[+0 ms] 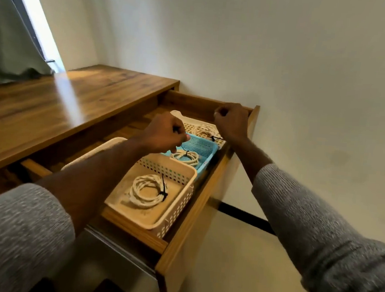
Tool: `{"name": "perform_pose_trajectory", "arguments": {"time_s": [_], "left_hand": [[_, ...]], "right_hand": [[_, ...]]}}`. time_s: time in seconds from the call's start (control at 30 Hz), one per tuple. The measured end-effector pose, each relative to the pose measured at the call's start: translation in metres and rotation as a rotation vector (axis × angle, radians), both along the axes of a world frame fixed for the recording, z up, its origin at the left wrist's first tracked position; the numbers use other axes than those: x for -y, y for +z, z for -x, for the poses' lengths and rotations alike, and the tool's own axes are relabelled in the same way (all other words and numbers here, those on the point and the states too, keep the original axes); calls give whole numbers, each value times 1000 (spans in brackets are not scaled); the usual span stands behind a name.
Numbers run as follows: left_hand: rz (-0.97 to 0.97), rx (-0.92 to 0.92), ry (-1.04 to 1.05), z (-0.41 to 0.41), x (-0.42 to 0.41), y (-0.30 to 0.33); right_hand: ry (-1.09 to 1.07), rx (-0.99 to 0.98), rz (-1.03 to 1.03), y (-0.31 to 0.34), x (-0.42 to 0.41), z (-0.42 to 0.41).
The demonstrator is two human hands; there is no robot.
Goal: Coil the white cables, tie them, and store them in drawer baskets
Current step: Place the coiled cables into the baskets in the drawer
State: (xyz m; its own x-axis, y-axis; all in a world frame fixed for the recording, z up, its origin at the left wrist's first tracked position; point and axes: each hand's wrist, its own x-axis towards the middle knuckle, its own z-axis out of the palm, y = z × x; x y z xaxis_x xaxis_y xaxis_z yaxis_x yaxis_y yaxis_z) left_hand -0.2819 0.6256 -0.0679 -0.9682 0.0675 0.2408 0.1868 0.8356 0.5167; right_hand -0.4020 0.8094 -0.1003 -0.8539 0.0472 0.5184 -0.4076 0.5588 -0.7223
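An open wooden drawer (201, 202) holds three baskets in a row. A coiled white cable (146, 192) bound with a black tie lies in the near cream basket (181, 206). The blue basket (206, 147) in the middle holds a second tied coil (186, 157). A third tied coil (203, 130) lies in the far cream basket (190, 125). My left hand (164, 134) hovers over the blue basket with its fingers curled; I see nothing clearly in it. My right hand (232, 122) is curled above the drawer's far end and the far basket, holding nothing visible.
The wooden desk top (74, 103) stretches to the left of the drawer, with a grey-green curtain (9, 48) at its far left. A white wall stands close behind and to the right. Pale floor (247, 255) lies below the drawer's right side.
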Motion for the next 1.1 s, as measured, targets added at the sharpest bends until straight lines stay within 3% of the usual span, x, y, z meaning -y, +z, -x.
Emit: {"name": "perform_pose_trajectory", "arguments": {"time_s": [0.1,0.2,0.3,0.43,0.77,0.97,1.1], "left_hand": [[-69,-57,-104,-24,-35,2],[-75,-76,-209,-57,-69,-5],[159,-4,-279,-85,-103,-15],[554,55,-213,-95,-116,-30],[897,-44,-178,-93,-62,-26],[1326,-122,-95,-91,-2,-35],[1501,-120,-12,-106,45,-47]], "right_hand": [[27,-209,53,-19,-17,-47],[29,-215,102,-55,-38,-92],[152,-207,158,-78,-56,-122],[221,-161,193,-102,-55,-138],[366,-47,109,-102,-8,-124],[517,21,-53,-93,48,-105],[599,33,-161,-84,89,-94]]}}
